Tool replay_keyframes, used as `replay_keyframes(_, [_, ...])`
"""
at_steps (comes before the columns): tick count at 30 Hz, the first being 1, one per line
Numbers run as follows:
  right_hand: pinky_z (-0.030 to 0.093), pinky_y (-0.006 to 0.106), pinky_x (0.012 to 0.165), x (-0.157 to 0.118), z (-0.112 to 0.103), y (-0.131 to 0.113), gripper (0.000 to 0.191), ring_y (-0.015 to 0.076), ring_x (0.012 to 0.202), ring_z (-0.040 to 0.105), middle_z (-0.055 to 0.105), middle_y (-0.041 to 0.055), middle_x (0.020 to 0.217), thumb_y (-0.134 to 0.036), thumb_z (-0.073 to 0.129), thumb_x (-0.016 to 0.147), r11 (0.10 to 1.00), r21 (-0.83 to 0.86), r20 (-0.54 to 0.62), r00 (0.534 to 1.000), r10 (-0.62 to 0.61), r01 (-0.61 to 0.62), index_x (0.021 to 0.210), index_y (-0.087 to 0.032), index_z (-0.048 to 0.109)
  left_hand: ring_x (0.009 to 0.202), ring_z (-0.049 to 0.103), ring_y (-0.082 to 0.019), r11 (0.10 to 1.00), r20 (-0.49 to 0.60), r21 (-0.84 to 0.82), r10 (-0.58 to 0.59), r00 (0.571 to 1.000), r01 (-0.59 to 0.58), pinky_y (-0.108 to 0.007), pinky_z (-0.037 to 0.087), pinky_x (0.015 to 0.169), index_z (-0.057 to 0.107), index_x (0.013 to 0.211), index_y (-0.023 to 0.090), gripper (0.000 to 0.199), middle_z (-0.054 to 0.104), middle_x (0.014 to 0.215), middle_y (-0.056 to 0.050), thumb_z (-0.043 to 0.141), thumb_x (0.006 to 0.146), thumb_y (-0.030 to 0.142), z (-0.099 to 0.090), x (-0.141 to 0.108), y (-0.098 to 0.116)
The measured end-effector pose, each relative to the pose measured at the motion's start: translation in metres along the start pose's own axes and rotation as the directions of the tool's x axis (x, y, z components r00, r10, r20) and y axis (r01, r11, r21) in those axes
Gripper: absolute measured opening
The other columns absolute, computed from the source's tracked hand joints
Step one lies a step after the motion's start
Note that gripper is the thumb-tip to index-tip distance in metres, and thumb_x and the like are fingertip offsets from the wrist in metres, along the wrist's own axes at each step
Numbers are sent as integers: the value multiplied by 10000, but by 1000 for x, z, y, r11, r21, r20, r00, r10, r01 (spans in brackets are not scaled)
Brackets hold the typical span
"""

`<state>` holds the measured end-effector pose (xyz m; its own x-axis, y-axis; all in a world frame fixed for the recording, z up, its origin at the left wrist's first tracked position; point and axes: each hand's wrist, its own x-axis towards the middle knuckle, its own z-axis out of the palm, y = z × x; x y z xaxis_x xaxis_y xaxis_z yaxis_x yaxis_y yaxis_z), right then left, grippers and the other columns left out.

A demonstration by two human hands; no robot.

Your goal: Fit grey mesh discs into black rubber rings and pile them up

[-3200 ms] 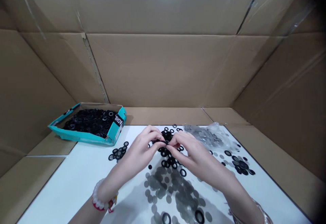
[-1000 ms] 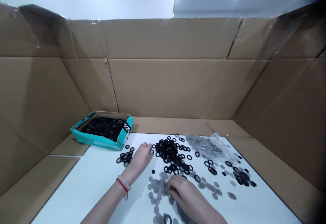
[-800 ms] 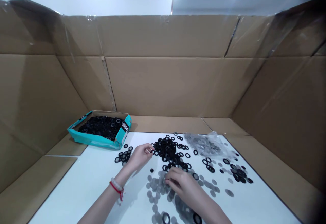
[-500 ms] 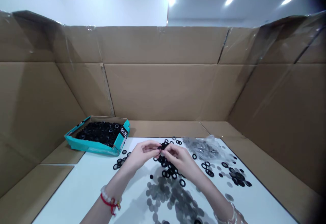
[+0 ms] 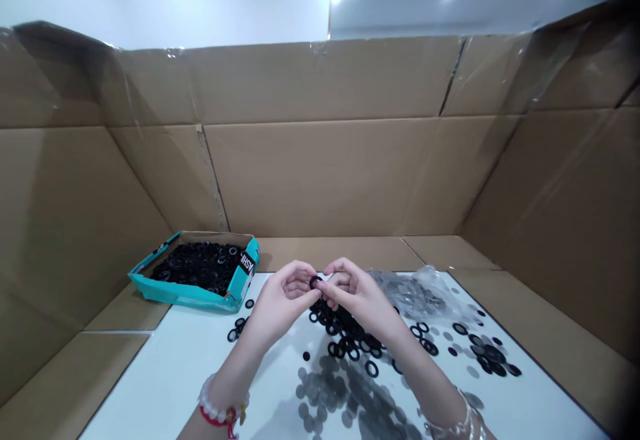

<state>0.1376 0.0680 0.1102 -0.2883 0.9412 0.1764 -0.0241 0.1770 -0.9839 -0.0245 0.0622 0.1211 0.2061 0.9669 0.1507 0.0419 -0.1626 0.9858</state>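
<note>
Between the fingertips of both hands, above the table, is a small black ring (image 5: 315,282). My left hand (image 5: 289,300) pinches it from the left with thumb and fingers. My right hand (image 5: 356,297) has its thumb and fingers closed at the ring's right side; whether they also hold a small disc is hidden. Beneath the hands lies a heap of black rings (image 5: 345,327). Nearer to me spread many grey translucent discs (image 5: 325,387), some overlapping.
A teal box (image 5: 185,297) full of black rings stands at the back left. A clear plastic bag (image 5: 415,293) with grey pieces lies at the back right, and black rings and discs (image 5: 493,355) at the right. Cardboard walls (image 5: 320,180) enclose the white table (image 5: 190,353).
Both hands have risen slightly off the heap, and the black ring now shows between the fingertips. The camera view has tilted and shifted a little.
</note>
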Motion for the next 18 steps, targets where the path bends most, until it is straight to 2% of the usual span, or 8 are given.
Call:
replay_keyframes(3, [434, 255, 569, 2, -3, 3, 365, 126, 556, 540, 605, -29, 643, -474, 685, 764, 998, 50, 41, 999, 24, -26, 943, -190, 541, 781, 631, -148, 999, 42, -19, -33, 999, 34, -271, 511, 754, 613, 850, 170, 185, 651, 799, -14, 701, 703, 240, 2, 1, -1])
replay_keyframes(5, [404, 250, 560, 2, -4, 2, 335, 118, 554, 505, 589, -16, 639, -495, 660, 776, 1000, -11, 26, 1000, 17, -17, 829, -174, 582, 750, 636, -151, 995, 35, -57, -75, 997, 76, -275, 509, 739, 608, 848, 166, 212, 665, 766, -15, 719, 684, 244, 3, 2, -2])
replay_keyframes(9, [304, 241, 525, -2, 0, -5, 367, 108, 545, 393, 475, -37, 578, -501, 622, 803, 996, -87, -28, 999, -16, 14, 652, -174, 545, 648, 622, -127, 974, -62, -167, -162, 985, 150, -237, 485, 673, 553, 841, 169, 298, 653, 641, 22, 765, 636, 218, 1, 5, -3])
replay_keyframes(14, [278, 241, 532, -8, 6, -6, 355, 110, 566, 356, 435, -41, 598, -485, 589, 836, 999, -39, -35, 999, 6, -8, 673, -177, 519, 580, 583, -84, 920, -82, -363, -188, 979, 147, -204, 475, 621, 530, 796, 151, 313, 613, 620, 44, 782, 611, 177, 1, 4, -1])
replay_keyframes(18, [280, 239, 528, -11, 11, 0, 350, 109, 564, 346, 413, -45, 603, -481, 571, 852, 1000, -19, -48, 999, 3, -4, 691, -178, 501, 611, 578, -76, 850, -75, -497, -246, 966, 177, -218, 509, 670, 541, 768, 138, 296, 595, 670, 33, 793, 614, 157, 7, 2, -2])
